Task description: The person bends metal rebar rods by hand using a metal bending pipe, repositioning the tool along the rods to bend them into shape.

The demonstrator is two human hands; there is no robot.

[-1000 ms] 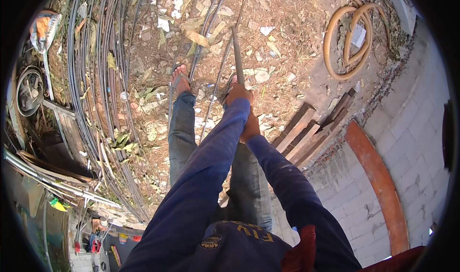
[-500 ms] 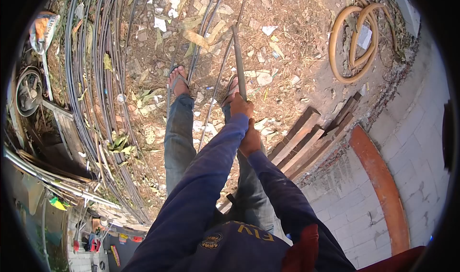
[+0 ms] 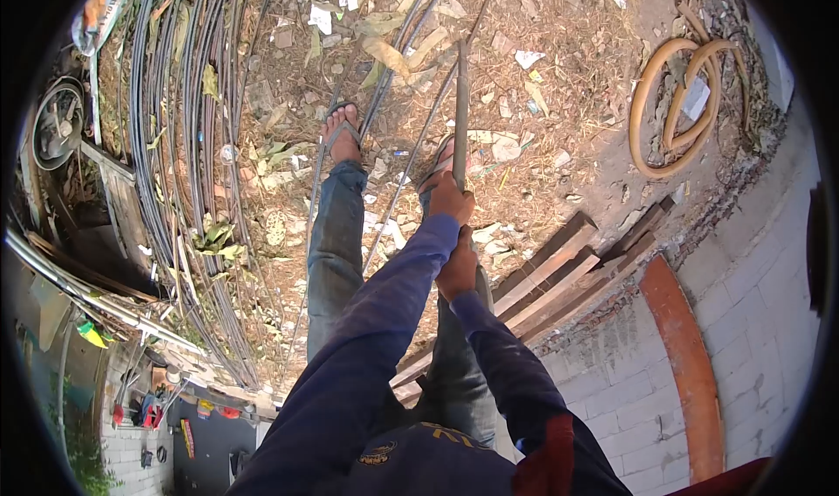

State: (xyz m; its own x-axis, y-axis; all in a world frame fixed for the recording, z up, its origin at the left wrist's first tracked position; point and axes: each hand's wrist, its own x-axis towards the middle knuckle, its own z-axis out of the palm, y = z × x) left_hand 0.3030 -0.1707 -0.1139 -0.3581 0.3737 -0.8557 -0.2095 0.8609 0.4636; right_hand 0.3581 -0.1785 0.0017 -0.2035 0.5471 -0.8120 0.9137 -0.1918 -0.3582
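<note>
My left hand (image 3: 451,201) is closed around a long, grey-brown pipe (image 3: 461,103) that points away from me over the ground. Behind it my right hand (image 3: 458,267) is closed too, apparently on the same pipe, whose near part is mostly hidden by the hands and sleeves. The pipe's far end lies at a thin dark rod (image 3: 423,138) running across the ground; whether they touch, I cannot tell. My right foot, in a sandal (image 3: 435,166), is partly behind the pipe, and my left foot (image 3: 343,129) stands to the left.
Bundled long thin rods (image 3: 197,146) run down the left side. To the right are a coiled tan hose (image 3: 642,107), stacked wooden beams (image 3: 559,264), a curved reddish-brown strip (image 3: 686,356) and a block wall (image 3: 603,409). Dry leaves and scraps litter the ground.
The view has turned slightly, so most of the ground and both hands appear farther right. Both hands keep their hold on the pipe, which now looks more upright in the picture.
</note>
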